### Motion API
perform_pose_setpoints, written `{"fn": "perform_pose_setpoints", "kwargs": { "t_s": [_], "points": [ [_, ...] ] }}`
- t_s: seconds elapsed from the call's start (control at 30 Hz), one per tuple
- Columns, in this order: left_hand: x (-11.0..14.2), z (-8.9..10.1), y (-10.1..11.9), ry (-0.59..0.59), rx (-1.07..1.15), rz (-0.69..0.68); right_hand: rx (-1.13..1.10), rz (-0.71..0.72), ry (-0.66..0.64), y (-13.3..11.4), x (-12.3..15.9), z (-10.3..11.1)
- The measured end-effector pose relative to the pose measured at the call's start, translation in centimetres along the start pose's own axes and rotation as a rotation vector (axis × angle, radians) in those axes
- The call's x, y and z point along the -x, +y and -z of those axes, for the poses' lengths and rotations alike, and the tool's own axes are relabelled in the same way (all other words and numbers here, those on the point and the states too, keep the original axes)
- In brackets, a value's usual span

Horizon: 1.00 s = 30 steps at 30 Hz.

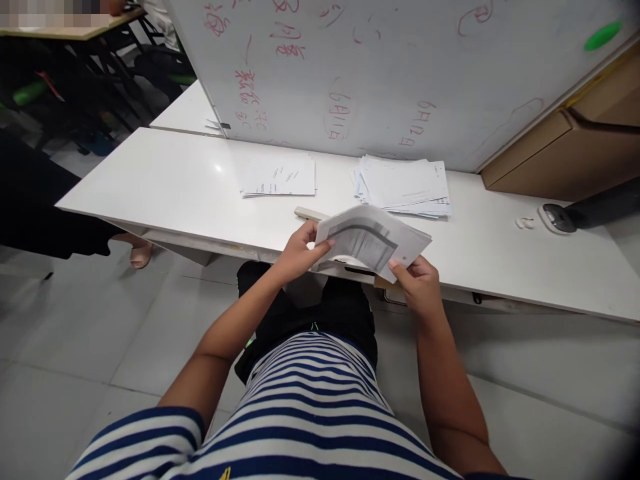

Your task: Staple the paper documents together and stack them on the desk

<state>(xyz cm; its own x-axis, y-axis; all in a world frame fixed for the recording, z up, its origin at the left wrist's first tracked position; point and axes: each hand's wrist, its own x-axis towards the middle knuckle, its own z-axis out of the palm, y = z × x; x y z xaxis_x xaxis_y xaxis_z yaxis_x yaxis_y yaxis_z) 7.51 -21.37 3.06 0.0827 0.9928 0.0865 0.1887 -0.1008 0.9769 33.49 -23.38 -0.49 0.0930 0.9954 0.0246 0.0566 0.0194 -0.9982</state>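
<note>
A bowed stack of printed papers (367,235) is held above the desk's front edge. My left hand (303,252) grips its left end, thumb on top. At the right end, my right hand (420,283) pinches the near corner between thumb and fingers. The top sheet carries a grey printed picture. Behind the stack, a beige stapler-like object (309,213) lies on the desk, mostly hidden by the papers. Farther back are a small paper pile (280,177) on the left and a thicker, uneven paper pile (405,180) on the right.
A whiteboard (325,73) with red writing stands along the back of the white desk (200,180). On the right are a cardboard box (535,153), a computer mouse (557,219) and a small white item (524,223). Another person's foot (141,255) shows at left.
</note>
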Motion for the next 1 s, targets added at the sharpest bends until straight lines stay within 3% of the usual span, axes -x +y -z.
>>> {"fn": "perform_pose_setpoints", "kwargs": {
  "t_s": [0.13, 0.3, 0.43, 0.57, 0.73, 0.8, 0.9, 1.0],
  "points": [
    [-2.4, -1.0, -0.7, 0.041, -0.013, -0.143, 0.002, 0.078, 0.089, 0.1, -2.3, -1.1],
    [-3.0, -2.3, -4.2, 0.032, 0.010, -0.039, 0.195, -0.086, 0.174, 1.7, -3.0, -2.7],
    [-2.1, -2.0, -4.6, 0.084, -0.100, -0.033, 0.235, -0.018, 0.179, 1.7, -2.1, -3.0],
    [-1.8, -0.5, -3.5, 0.074, -0.149, 0.077, 0.238, -0.223, -0.007, 1.2, -0.7, -1.5],
    [-1.5, -0.3, -2.8, 0.007, -0.249, 0.106, -0.175, -0.452, -0.237, 0.6, 2.2, 1.3],
    [-0.9, -1.3, -2.4, 0.051, -0.381, 0.022, -0.226, -0.494, -0.302, 0.8, 3.2, 2.0],
    [0.8, -3.4, -1.4, 0.083, -0.592, -0.195, -0.261, -0.454, -0.257, 1.9, 4.2, 2.0],
    [2.7, -5.4, -0.4, -0.206, -0.697, -0.341, -0.246, -0.398, -0.144, 3.6, 4.7, 0.9]
  ]
}}
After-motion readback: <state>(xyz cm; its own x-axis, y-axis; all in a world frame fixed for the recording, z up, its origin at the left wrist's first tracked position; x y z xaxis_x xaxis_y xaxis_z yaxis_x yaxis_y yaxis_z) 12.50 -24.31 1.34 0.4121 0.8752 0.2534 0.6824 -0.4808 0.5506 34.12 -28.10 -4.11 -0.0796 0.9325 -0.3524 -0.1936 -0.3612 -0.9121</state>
